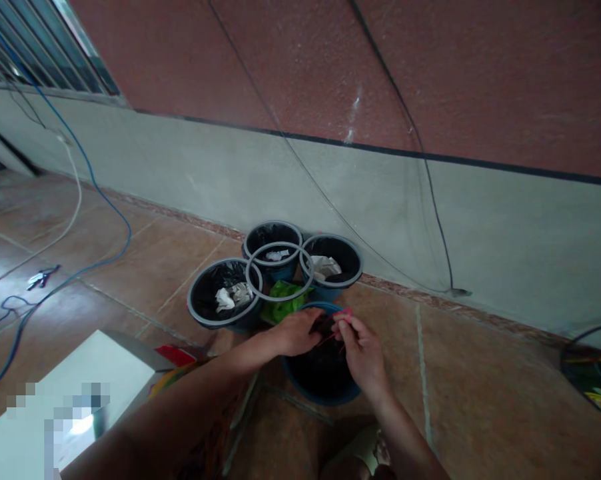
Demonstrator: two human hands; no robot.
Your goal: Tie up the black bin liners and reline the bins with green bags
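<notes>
A blue bin [325,398] lined with a dark bag [315,373] stands on the floor in front of me. At the bin's far left side, my left hand [299,331] is closed with its fingers on a dark bunched part of the bag. My right hand [364,350] pinches a pinkish-red string [349,312] above the right side of the opening. A thin stretch of the string runs between the two hands. The fingertips are partly hidden, and the dark bin interior shows little detail.
Three more lined bins, at left [195,310], back [253,257] and right [358,267], hold crumpled paper. A loose grey ring [254,287] rests across them, above a green bag [285,307]. Left are a white box [90,373], a blue cable [105,193] and keys [41,277].
</notes>
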